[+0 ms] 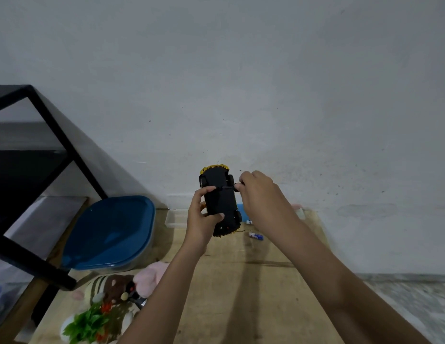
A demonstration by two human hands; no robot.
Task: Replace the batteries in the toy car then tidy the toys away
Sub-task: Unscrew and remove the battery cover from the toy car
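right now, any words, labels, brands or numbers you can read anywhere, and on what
No text is legible in this view.
blue and white battery: a mark on its white end, too blurred to read
second battery beyond it: too small to read
toy car, underside up: no lettering shows

Both bare forearms reached forward from the lower edge, the hands raised close together. The left hand (pixel 204 219) curled its fingers and thumb round an upturned yellow toy car with a black underside (pixel 220 202). The right hand (pixel 261 197), knuckles up, pinched a thin dark screwdriver (pixel 226 187) laid against that underside.
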